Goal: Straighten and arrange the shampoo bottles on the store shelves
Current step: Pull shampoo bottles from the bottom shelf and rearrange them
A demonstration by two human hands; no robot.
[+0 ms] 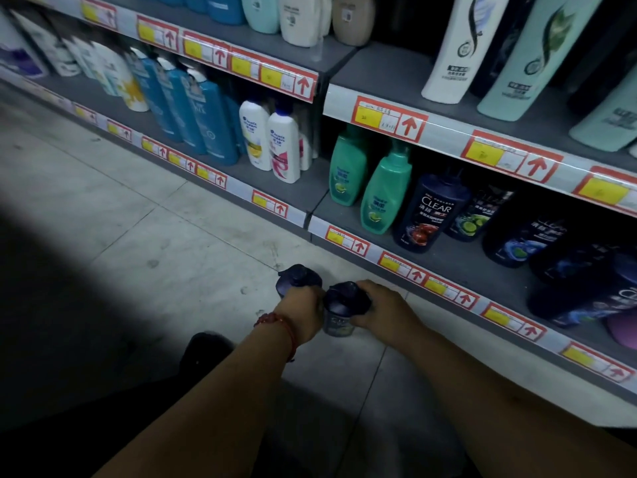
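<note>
Store aisle, dim: pale tiled floor (138, 219), scuffed, in front of grey metal shelving with red-and-yellow price tags (348, 238) on the rails.

- Left navy bottle (296, 279): glossy dark plastic with a rounded flip cap. The left hand (303, 312), which wears a red bracelet (279, 320), has its fingers wrapped round the body. Held low over the floor, off the shelf.
- Right navy bottle (343, 307): same shape, label partly visible. The right hand (386, 310) curls round its shoulder. It sits just beside the other bottle.
- Bottom shelf (465, 267): a CLEAR bottle (431, 215) stands upright at the front. The dark bottles further right appear to lean or lie flat, though they are blurred.
- Green bottles (386, 194): tapered with pump necks, upright and staggered.
- White Head & Shoulders bottles (284, 143) and blue bottles (206, 115): smooth plastic, in orderly rows.

Progress, as a judgement: partway. Two bottles are not yet shelved, and the dark section is still untidy.
</note>
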